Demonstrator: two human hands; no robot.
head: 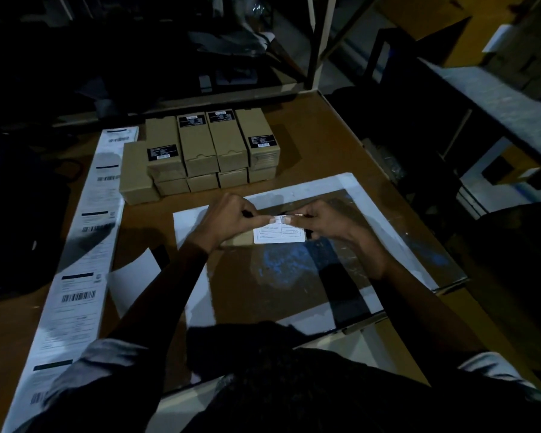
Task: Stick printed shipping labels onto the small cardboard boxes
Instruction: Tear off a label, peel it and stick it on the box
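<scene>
On glossy mat: left hand (228, 218), right hand (322, 225) fingers pinch rectangular paper label (280, 234)

1. A dim packing or dispatch room, like a small warehouse.
2. Identical cardboard boxes (200, 151) are stacked at the table's (322, 145) far edge.
3. A barcode label strip (85, 245) runs down its left edge.
4. Metal racking (320, 42) stands behind.
</scene>
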